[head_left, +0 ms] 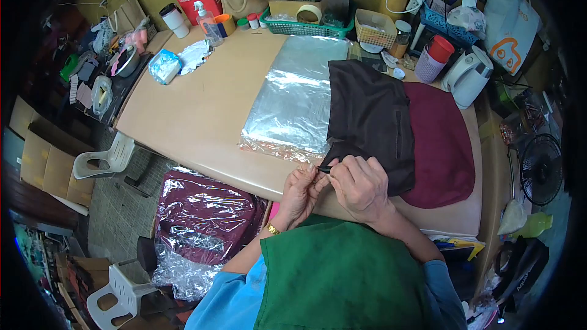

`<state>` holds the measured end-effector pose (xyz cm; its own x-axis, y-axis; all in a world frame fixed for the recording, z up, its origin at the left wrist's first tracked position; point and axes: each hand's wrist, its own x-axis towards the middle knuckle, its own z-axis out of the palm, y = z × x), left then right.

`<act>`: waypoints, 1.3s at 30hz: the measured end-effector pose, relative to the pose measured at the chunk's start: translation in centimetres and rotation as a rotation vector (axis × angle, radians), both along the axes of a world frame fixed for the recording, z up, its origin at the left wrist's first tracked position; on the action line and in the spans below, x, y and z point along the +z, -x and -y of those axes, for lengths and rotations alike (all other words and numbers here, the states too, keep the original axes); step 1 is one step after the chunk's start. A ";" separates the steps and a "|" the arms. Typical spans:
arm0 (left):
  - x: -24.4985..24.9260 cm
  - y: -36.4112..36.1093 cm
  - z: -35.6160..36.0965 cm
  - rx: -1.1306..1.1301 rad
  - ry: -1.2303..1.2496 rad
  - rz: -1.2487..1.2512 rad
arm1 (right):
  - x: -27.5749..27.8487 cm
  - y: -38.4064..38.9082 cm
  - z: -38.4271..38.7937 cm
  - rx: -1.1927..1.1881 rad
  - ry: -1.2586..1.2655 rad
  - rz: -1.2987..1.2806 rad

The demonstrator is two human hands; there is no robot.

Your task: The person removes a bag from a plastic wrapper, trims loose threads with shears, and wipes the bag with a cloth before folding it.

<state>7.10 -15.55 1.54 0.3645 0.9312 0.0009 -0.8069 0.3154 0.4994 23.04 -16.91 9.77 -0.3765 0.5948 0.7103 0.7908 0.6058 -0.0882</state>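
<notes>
Near the table's front edge, my left hand (301, 190) is closed in a pinch on one end of a small black piece (324, 169). My right hand (361, 184) is closed over its other end, knuckles up. The piece may be a corner of the dark cloth; the fingers hide too much to tell. Just beyond my hands lies the dark brown cloth garment (370, 116), with a narrow slit on its right side. It partly covers a maroon cloth piece (439, 146) on the right. A stack of clear plastic bags (290, 98) lies to the left, touching the dark garment.
The tan table (195, 110) carries a spray bottle (209, 24), tumbler (175, 21), green basket (306, 27) and electric kettle (468, 76) along its back. Plastic-wrapped maroon items (208, 220) sit below the front edge. White chairs (109, 157) and a fan (542, 168) flank the table.
</notes>
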 end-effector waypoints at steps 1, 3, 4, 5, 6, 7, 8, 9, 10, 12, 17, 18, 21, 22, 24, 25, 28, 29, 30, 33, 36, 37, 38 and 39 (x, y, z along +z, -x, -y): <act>-0.4 0.1 0.0 0.000 0.001 0.000 | -0.1 0.1 0.0 0.000 0.001 0.000; -1.1 0.2 -0.1 -0.030 0.014 0.051 | -0.4 0.1 0.0 -0.006 0.005 0.016; -1.2 0.4 0.0 -0.032 0.016 0.051 | -0.6 0.1 0.0 -0.008 0.006 0.016; -1.1 0.6 0.2 -0.017 0.026 -0.028 | -1.0 0.0 0.0 0.028 0.106 -0.047; -0.9 0.8 0.4 -0.007 0.038 -0.105 | -1.2 -0.2 0.1 0.059 0.207 -0.110; 0.0 0.8 0.7 -0.019 0.038 -0.100 | -1.2 -0.6 0.1 0.046 0.207 -0.106; 1.3 1.0 0.9 0.086 0.087 -0.178 | -1.1 -1.0 -0.2 -0.001 0.325 -0.222; 2.0 1.4 0.9 0.188 0.135 -0.259 | -1.0 -1.5 -0.4 -0.051 0.441 -0.343; 1.0 3.0 0.2 0.195 0.091 -0.297 | -1.6 -2.7 -0.4 -0.132 0.566 -0.299; -1.7 6.2 -0.8 0.319 0.150 -0.364 | -4.9 -4.3 -0.2 -0.159 0.660 -0.258; -7.1 16.1 -3.1 0.553 0.089 -0.311 | -9.3 -3.2 2.3 -0.041 0.828 -0.073; -4.9 16.7 -2.5 0.713 0.171 -0.361 | -9.5 -3.1 2.4 -0.044 0.826 -0.074; -5.3 18.9 -3.2 1.140 0.019 -1.058 | -10.3 -2.9 2.1 0.002 0.811 -0.100; -4.8 18.5 -3.0 1.134 0.012 -1.058 | -10.8 -2.9 1.9 0.037 0.775 -0.133; -3.7 16.8 -1.7 0.610 0.067 -1.049 | -10.9 -2.7 2.0 0.048 0.749 -0.170; -3.4 16.4 -1.5 0.585 0.067 -1.049 | -10.5 -2.3 1.7 0.129 0.783 -0.230; -2.6 14.7 -1.2 0.087 -0.136 -1.708 | -8.9 -2.0 1.8 0.245 0.826 -0.430; -2.1 13.8 -1.2 0.059 -0.148 -1.704 | -8.0 -2.4 1.8 0.320 0.820 -0.552; -1.5 12.8 -1.1 0.433 -0.363 -1.870 | -7.1 -3.5 1.8 0.245 0.711 -0.613; 2.1 8.2 -1.1 0.800 -0.453 -1.836 | -4.2 -9.5 2.1 -0.108 0.650 -1.015; 3.2 2.8 -2.1 0.289 -0.853 -1.259 | -6.0 -18.3 1.4 -0.384 0.578 -0.992; 4.0 -0.1 -2.2 0.157 -1.032 -1.206 | -7.2 -19.8 1.3 -0.417 0.550 -1.011; 4.6 -3.1 -2.1 0.042 -1.133 -1.172 | -7.6 -20.0 1.2 -0.422 0.546 -1.012; 4.3 -5.9 -1.8 -0.109 -1.114 -1.123 | -8.0 -20.0 1.3 -0.377 0.610 -1.184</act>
